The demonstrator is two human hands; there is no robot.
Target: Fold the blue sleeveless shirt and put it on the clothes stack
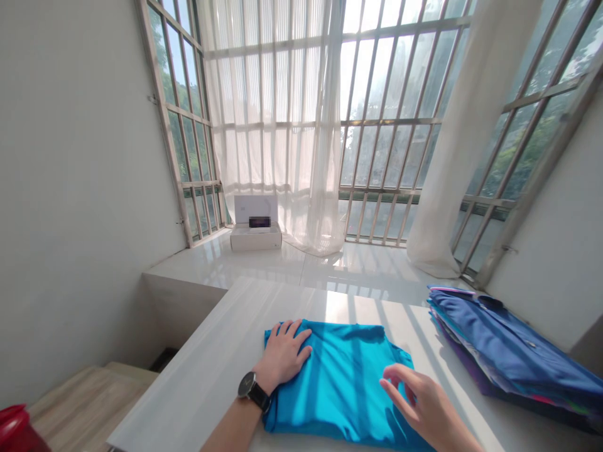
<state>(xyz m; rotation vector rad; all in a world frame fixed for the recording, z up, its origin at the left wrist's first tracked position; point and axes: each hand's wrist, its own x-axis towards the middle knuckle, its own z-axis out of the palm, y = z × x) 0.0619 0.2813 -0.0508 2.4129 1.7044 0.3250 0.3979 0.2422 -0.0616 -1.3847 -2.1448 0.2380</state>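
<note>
A folded turquoise garment (346, 376) lies on the white table (221, 358) in front of me. My left hand (282, 355), with a black watch on the wrist, rests flat on the garment's left part, fingers spread and open. My right hand (419, 402) hovers over the garment's right side, fingers loosely curled and apart, holding nothing.
A stack of folded blue and purple clothes (509, 351) sits at the table's right. Beyond is a glossy window ledge with a white box (255, 235), sheer curtains (282, 125) and barred windows. A red object (19, 430) shows at the bottom left corner.
</note>
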